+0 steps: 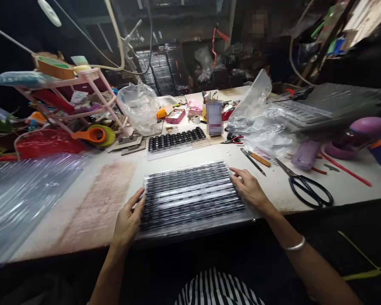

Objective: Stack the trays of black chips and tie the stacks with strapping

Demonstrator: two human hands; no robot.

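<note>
A clear plastic tray [193, 195] with rows of black parts lies at the front edge of the white table, inside what looks like clear film. My left hand [128, 218] grips its left edge, the fingers along the side. At the opposite edge, my right hand [249, 188] holds the upper right side with bent fingers. Just behind it is a second clear tray [178, 142] filled with small black pieces. Tweezers [253, 161] and an orange-handled knife [259, 159] lie to the right of my right hand, with black-handled scissors [307, 184] further right.
A pink rack [98, 91] stands back left, by orange and yellow tape rolls [98, 135]. Plastic sheeting [28, 190] covers the left end of the table [165, 167]. A phone [215, 118] stands upright behind the trays. Crumpled clear bags [260, 123] and grey trays [336, 106] sit back right.
</note>
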